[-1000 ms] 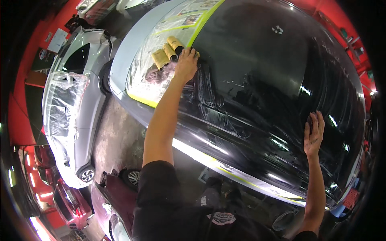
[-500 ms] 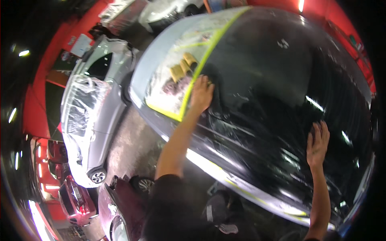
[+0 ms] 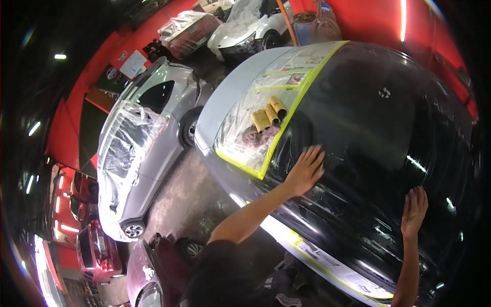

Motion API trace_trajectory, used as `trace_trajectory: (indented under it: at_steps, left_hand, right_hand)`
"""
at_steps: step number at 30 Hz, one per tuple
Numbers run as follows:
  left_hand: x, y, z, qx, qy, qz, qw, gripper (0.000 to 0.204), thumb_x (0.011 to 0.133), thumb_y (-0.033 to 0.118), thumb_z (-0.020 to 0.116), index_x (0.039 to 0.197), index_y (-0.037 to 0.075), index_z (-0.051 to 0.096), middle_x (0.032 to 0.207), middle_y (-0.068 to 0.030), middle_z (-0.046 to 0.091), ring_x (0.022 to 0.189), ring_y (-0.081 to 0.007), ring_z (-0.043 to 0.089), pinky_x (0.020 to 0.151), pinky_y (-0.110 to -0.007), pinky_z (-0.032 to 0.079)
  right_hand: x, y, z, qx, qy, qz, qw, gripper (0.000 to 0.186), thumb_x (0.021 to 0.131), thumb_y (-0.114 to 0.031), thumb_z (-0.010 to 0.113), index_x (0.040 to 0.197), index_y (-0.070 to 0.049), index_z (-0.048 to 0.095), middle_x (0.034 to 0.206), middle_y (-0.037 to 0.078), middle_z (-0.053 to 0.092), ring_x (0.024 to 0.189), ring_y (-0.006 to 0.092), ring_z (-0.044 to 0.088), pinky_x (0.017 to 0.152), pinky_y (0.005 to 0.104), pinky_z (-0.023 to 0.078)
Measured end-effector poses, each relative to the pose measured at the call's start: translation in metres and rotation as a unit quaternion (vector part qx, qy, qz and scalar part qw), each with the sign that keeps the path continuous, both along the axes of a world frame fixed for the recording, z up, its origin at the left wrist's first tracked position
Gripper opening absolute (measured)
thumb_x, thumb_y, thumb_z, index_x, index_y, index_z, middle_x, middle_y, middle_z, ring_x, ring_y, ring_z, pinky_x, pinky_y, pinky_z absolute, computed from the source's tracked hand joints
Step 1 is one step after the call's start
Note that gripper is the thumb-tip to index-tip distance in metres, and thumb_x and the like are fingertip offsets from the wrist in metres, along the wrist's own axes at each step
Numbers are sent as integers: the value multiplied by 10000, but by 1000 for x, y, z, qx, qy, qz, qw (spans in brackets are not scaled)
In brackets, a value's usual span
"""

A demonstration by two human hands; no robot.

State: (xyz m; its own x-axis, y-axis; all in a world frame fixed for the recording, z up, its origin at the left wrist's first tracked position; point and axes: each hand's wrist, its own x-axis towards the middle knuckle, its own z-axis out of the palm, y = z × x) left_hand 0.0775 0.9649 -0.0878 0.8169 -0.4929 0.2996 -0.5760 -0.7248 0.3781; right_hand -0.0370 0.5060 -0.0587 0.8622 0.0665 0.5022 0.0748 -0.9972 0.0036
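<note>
A car roof (image 3: 353, 102) with a dark, glossy black surface fills the right half of the view; rumpled streaks of glare suggest a thin film, though I cannot tell for certain. My left hand (image 3: 306, 171) lies on it, fingers stretched out, right of the masked glass. Further right, my right hand (image 3: 414, 210) also rests on the black surface with its fingers extended. Neither hand holds anything visible. Paper masking (image 3: 240, 156) covers the glass, edged with yellow-green tape (image 3: 286, 128). On the paper sit tan rolled pieces (image 3: 269, 114) and a brownish crumpled cloth (image 3: 251, 137).
A silver car (image 3: 169, 138) partly wrapped in clear plastic stands at the left. Below it are a maroon car (image 3: 163, 271) and a red car (image 3: 97, 250). A white car (image 3: 250, 33) is at the back, near a red wall (image 3: 368, 20). Masking strips run along the roof's near side.
My left hand has moved right, away from the taped edge and onto the black surface. The right hand stays in about the same place on the roof. The whole view has shifted.
</note>
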Motion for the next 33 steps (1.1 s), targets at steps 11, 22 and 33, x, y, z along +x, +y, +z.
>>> trace_trajectory:
  at_steps: [11, 22, 33]
  left_hand:
    - [-2, -81, 6, -5, -21, -46, 999, 660, 1070, 405, 508, 1558, -33, 442, 1676, -280, 298, 1558, -462, 267, 1285, -552, 206]
    - [163, -44, 18, 243, -69, 51, 966, 568, 1094, 336, 469, 1511, -50, 483, 1610, -265, 391, 1499, -511, 331, 1224, -595, 309]
    - [-15, 13, 5, 72, 76, 40, 994, 617, 1118, 339, 446, 1602, -32, 358, 1718, -236, 232, 1599, -441, 198, 1309, -523, 179]
  right_hand:
    - [186, 174, 26, 158, -23, 182, 970, 77, 1000, -146, 644, 980, -72, 649, 883, 140, 637, 793, 398, 646, 710, 501, 522]
    - [125, 94, -4, 111, -54, 79, 989, 263, 1046, -227, 615, 1250, -68, 666, 1345, 174, 621, 1307, 401, 561, 1091, 524, 436]
    - [117, 81, 10, 116, 47, -40, 991, 360, 1065, -294, 590, 1375, -114, 614, 1495, 145, 549, 1469, 372, 454, 1242, 578, 321]
